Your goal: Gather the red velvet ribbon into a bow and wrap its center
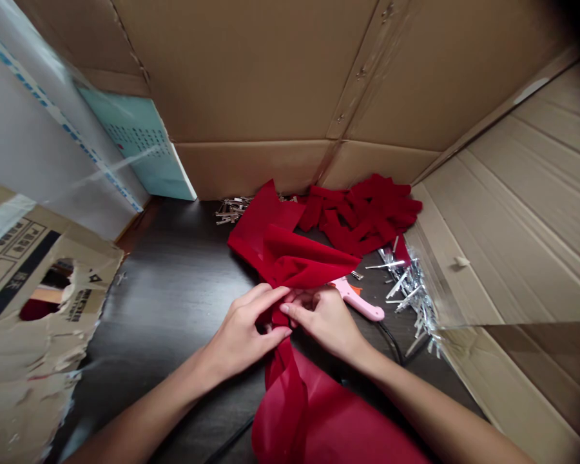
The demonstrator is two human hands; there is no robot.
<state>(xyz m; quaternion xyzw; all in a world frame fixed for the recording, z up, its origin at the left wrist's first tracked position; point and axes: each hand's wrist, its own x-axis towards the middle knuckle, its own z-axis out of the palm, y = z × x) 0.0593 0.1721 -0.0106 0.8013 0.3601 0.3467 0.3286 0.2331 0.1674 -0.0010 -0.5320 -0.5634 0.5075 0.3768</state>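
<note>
A red fabric bow [297,258] spreads out above my hands, its loops and tail fanned over the dark table. My left hand [249,322] pinches the gathered middle of it from the left, thumb and fingers closed on the cloth. From the right, my right hand [326,319] also grips the cloth at the knot, its thumb pressed against a narrow red band. Below them the wide red tails [338,412] hang toward me. Just behind my right hand lies a pink glue gun [365,303] with an orange trigger, partly covered by the bow.
A heap of red fabric strips [367,209] lies at the back. Metal hair clips [231,209] sit behind the bow; silvery sticks and tinsel [415,296] line the right side. Cardboard walls [261,77] enclose the table [174,270]. A black cord [390,341] runs from the glue gun.
</note>
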